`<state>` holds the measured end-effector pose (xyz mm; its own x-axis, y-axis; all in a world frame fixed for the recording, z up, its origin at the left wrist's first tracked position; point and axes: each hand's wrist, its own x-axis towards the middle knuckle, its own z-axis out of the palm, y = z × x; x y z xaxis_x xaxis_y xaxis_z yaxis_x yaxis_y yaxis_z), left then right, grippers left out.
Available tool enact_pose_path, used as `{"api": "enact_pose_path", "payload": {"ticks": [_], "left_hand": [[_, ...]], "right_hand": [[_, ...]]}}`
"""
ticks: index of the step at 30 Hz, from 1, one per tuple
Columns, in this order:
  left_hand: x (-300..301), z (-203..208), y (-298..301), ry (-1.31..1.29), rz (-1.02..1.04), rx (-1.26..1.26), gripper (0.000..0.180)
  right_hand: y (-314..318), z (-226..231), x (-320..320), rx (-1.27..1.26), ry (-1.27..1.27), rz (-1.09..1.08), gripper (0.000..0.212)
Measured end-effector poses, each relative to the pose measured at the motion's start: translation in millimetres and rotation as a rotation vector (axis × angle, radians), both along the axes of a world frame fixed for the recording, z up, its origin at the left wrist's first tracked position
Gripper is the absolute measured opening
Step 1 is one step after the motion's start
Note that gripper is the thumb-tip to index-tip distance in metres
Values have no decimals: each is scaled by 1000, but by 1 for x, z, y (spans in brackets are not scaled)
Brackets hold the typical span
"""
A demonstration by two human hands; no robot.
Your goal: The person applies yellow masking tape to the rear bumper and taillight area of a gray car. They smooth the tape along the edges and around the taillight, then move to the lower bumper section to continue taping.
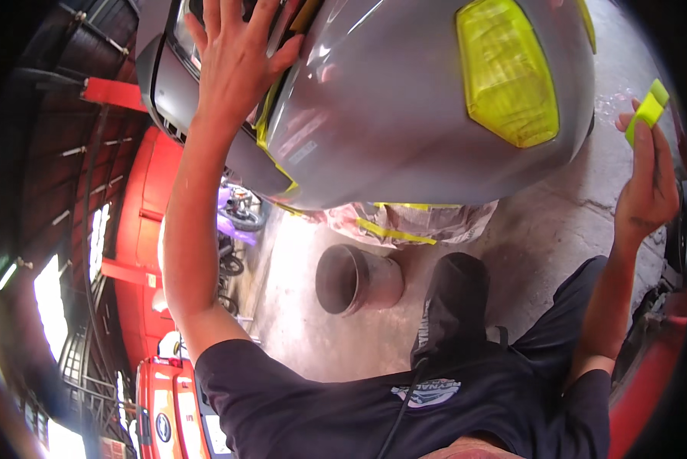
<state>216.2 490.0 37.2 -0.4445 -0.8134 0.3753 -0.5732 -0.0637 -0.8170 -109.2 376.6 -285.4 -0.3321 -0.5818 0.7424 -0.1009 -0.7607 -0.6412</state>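
Grey car panel point(389, 99), concrete floor point(542, 237)

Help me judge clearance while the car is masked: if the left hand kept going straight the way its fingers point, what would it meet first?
The left hand already lies flat on the grey car body. Its fingers point toward the dark window edge at the picture's top, so probably that first; depth is unclear.

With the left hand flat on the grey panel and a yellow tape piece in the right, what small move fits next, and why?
Probably bring the right hand with its tape piece across to the grey panel. The left hand already lies spread beside the taped seam, while the strip is pinched well off to the side, touching nothing.
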Motion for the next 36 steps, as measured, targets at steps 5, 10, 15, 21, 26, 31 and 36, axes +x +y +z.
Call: {"api": "enact_pose_path", "payload": {"ticks": [5, 10, 15, 21, 26, 31, 36], "left_hand": [[50, -9, 47, 20, 77, 19, 92], [91, -19, 76, 14, -17, 34, 104], [96, -12, 85, 25, -49, 102, 98], [101, 11, 114, 243, 84, 139, 92], [115, -50, 144, 384, 37, -81, 88], [128, -72, 139, 432, -41, -206, 83], [134, -77, 130, 422, -59, -265, 72]], "right_hand": [[25, 0, 6, -30, -44, 158, 26], [51, 4, 22, -71, 29, 285, 29], [91, 23, 48, -65, 153, 449, 26], [117, 31, 74, -267, 258, 606, 24], [129, 29, 89, -179, 243, 743, 24], [141, 28, 99, -149, 283, 797, 25], [146, 29, 105, -85, 274, 845, 25]]}}
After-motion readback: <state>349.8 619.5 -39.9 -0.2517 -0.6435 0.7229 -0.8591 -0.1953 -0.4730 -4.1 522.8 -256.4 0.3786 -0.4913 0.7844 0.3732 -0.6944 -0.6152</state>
